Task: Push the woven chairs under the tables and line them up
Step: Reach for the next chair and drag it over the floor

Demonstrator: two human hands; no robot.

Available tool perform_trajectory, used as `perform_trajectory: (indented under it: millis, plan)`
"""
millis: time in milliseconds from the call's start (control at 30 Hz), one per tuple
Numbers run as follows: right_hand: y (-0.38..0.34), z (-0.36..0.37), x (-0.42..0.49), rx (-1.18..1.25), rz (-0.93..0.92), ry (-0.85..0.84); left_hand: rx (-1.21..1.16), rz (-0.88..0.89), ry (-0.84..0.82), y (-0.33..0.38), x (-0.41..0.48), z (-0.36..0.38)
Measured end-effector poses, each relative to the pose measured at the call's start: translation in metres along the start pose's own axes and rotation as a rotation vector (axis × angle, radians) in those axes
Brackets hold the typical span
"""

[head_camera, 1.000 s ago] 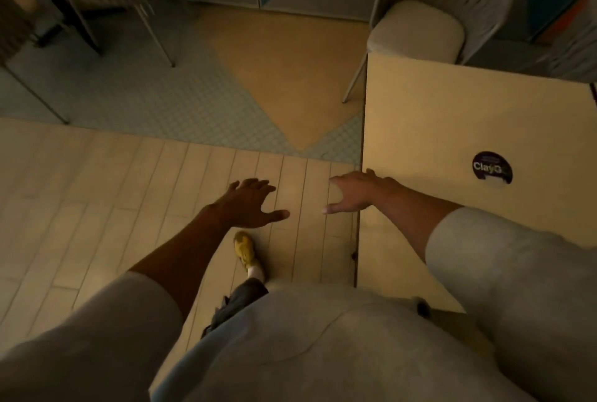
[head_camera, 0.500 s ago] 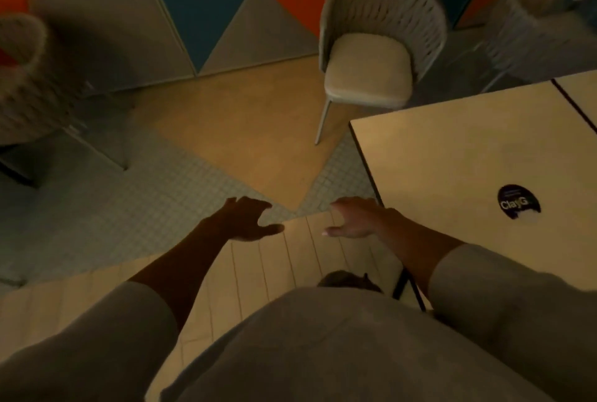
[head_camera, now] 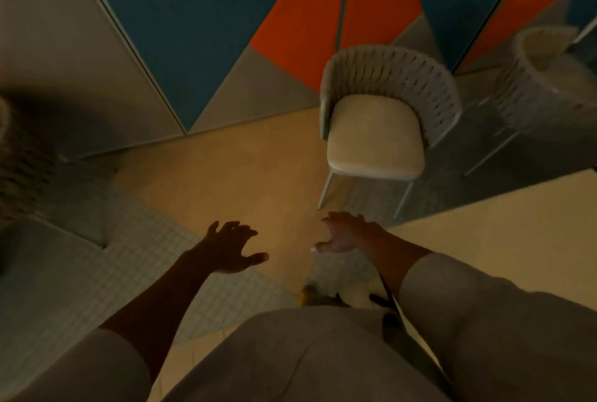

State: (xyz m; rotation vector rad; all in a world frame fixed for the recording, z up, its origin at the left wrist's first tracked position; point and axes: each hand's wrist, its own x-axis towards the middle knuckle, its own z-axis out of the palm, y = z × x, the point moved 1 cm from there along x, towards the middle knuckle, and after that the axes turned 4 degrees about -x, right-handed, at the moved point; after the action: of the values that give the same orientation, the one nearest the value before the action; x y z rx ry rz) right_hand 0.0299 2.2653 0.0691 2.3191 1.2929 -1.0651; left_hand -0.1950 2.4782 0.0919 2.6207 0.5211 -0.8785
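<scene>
Since the chair (head_camera: 374, 139) sits ahead-right of us, our right hand (head_camera: 345, 233) is nearer than the left hand (head_camera: 229, 249) | seat faces us, not under the table (head_camera: 500, 233) yet | both hands spread loose, gripping nothing

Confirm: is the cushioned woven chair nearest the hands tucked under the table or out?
Out. The woven chair stands clear of the table edge; its whole seat and both front legs show, with nothing under the tabletop.

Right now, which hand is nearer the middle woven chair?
Right. The right hand is open, just short of the woven chair at its front legs, not touching. The left hand, also open, is farther off to the left over the floor.
</scene>
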Motion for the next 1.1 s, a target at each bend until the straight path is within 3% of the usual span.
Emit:
perform_trajectory:
  millis: [333,633,733,867,1100]
  plan:
    - [0.061,-0.154,0.137,0.174,0.128,0.078,-0.054,0.085,0.056,-0.059,0.167,-0.159]
    - [0.081,-0.259,0.238,0.425,0.372,0.043,0.128,0.323,0.045,-0.142,0.346,-0.331]
    - [0.082,-0.304,0.270,0.541,0.441,0.129,0.237,0.406,0.055,-0.162,0.409,-0.400]
    - [0.102,-0.334,0.316,0.698,0.523,0.253,0.318,0.520,0.068,-0.159,0.483,-0.476]
    - [0.146,-0.389,0.365,0.764,0.589,0.221,0.487,0.700,0.053,-0.106,0.591,-0.556]
